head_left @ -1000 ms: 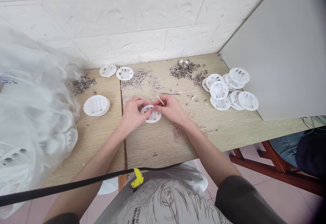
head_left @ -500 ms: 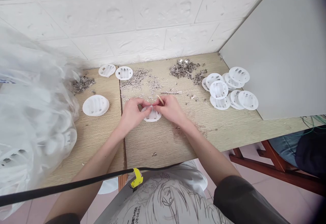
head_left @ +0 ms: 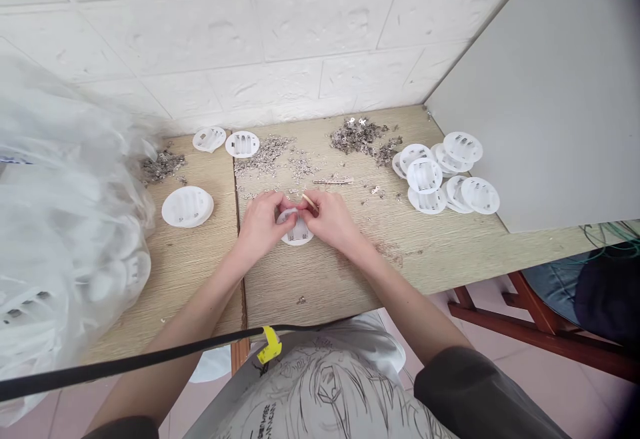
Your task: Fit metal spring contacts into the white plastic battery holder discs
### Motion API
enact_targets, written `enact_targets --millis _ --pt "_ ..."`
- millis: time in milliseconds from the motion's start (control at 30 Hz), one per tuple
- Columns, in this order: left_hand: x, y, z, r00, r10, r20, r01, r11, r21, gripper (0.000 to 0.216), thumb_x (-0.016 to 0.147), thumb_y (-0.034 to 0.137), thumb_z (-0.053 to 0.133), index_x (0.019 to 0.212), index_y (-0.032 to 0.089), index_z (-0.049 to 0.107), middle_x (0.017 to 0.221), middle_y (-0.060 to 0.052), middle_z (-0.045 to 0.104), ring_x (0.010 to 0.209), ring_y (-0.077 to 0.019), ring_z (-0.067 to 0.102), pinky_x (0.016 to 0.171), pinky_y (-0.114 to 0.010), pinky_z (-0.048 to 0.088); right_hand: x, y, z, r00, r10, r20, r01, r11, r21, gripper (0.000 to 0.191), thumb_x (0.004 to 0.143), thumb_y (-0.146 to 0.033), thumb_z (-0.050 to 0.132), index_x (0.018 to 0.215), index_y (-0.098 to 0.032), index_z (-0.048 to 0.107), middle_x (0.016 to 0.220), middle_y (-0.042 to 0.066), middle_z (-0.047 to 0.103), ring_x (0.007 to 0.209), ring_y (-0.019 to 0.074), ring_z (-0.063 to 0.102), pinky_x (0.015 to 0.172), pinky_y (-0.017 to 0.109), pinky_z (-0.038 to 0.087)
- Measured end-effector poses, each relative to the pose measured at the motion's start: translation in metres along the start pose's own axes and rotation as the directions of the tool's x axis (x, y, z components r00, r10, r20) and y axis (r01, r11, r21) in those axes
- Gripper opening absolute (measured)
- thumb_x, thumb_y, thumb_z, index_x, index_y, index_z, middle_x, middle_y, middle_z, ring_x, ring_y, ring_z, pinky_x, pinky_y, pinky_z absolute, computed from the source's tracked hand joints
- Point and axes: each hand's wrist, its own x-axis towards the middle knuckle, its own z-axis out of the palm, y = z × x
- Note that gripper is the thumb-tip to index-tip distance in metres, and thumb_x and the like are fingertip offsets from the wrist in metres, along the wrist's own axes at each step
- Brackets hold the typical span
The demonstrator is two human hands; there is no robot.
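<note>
Between my two hands a round white plastic battery holder [head_left: 297, 234] lies on the table, with slots and small metal contacts. My left hand [head_left: 263, 220] grips its left and far edge, thumb and fingers closed. In my right hand [head_left: 333, 219] is a thin pale stick [head_left: 310, 202], which looks wooden; its fingertips meet the holder's upper right part. Both sets of fingertips come close together over the far edge. Any small part between them is hidden. Just beyond lies a narrow metal strip [head_left: 333, 181].
Small metal pieces lie in piles [head_left: 270, 152], with darker clips [head_left: 357, 136] behind to the right. White holders sit stacked at left [head_left: 187, 206] and heaped at right [head_left: 425, 176]. A clear plastic bag [head_left: 75, 239] bulges over the left side. A grey panel [head_left: 545, 106] bounds the right.
My hands stay at the holder with a slight shift of the fingers. The pale stick now points more to the upper left. The whole view has shifted slightly.
</note>
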Motion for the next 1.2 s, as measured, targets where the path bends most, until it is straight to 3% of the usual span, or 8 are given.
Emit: enact_targets --millis 200,300,400,567,767,1200 --pt "0.001 0.001 -0.003 0.999 0.04 -0.024 -0.041 0.998 -0.048 0.005 0.074 0.021 0.065 0.073 0.02 0.06 0.067 0.002 0.056 0.065 -0.0151 0.048 0.063 -0.03 0.036 0.002 0.007 -0.008 0.992 -0.052 0.113 0.032 0.984 0.175 0.012 0.076 -0.018 0.058 0.064 -0.017 0.055 0.056 -0.006 0.045 0.055 0.0095 0.041 0.053 0.023 0.028" --pt "0.003 0.001 -0.005 0.998 -0.011 -0.065 -0.002 0.978 -0.206 0.007 0.074 0.027 0.067 0.076 0.02 0.065 0.069 0.001 0.058 0.061 -0.0136 0.047 0.058 -0.029 0.037 0.002 0.008 -0.009 0.996 -0.061 0.066 0.04 0.959 0.281 0.013 0.079 -0.025 0.063 0.07 -0.017 0.058 0.059 -0.005 0.047 0.056 0.0091 0.04 0.052 0.022 0.03" --pt "0.004 0.003 -0.007 0.994 -0.099 -0.045 0.073 0.913 -0.401 0.023 0.076 0.042 0.07 0.085 0.021 0.069 0.073 -0.001 0.064 0.06 -0.014 0.052 0.055 -0.029 0.04 0.0 0.005 -0.009 0.997 -0.067 -0.029 0.073 0.936 0.344 0.012 0.083 -0.029 0.063 0.082 -0.017 0.063 0.061 -0.005 0.049 0.054 0.0088 0.04 0.051 0.022 0.031" --pt "0.003 0.007 -0.01 0.981 -0.184 0.056 0.18 0.781 -0.598 0.041 0.073 0.055 0.074 0.089 0.018 0.073 0.078 -0.005 0.071 0.069 -0.017 0.063 0.062 -0.03 0.049 -0.003 0.003 -0.01 0.963 -0.215 -0.161 0.242 0.955 0.172 0.012 0.09 -0.028 0.058 0.093 -0.019 0.065 0.064 -0.003 0.056 0.053 0.0097 0.043 0.054 0.024 0.037" --pt "0.002 0.008 -0.012 0.977 -0.195 0.088 0.201 0.697 -0.688 0.036 0.074 0.051 0.077 0.091 0.019 0.075 0.084 -0.004 0.074 0.075 -0.0164 0.066 0.07 -0.03 0.052 -0.004 0.009 -0.005 0.867 -0.452 -0.208 0.454 0.89 -0.043 0.021 0.098 -0.029 0.049 0.102 -0.02 0.067 0.078 0.002 0.067 0.061 0.0119 0.054 0.062 0.026 0.043" --pt "0.002 0.011 -0.01 0.973 -0.203 0.108 0.219 0.671 -0.709 0.036 0.072 0.052 0.078 0.087 0.02 0.075 0.08 -0.004 0.073 0.072 -0.0165 0.065 0.067 -0.03 0.053 -0.004 0.01 -0.003 0.802 -0.522 -0.289 0.528 0.847 -0.062 0.019 0.098 -0.025 0.05 0.104 -0.019 0.068 0.082 0.003 0.068 0.068 0.0124 0.059 0.065 0.025 0.046"
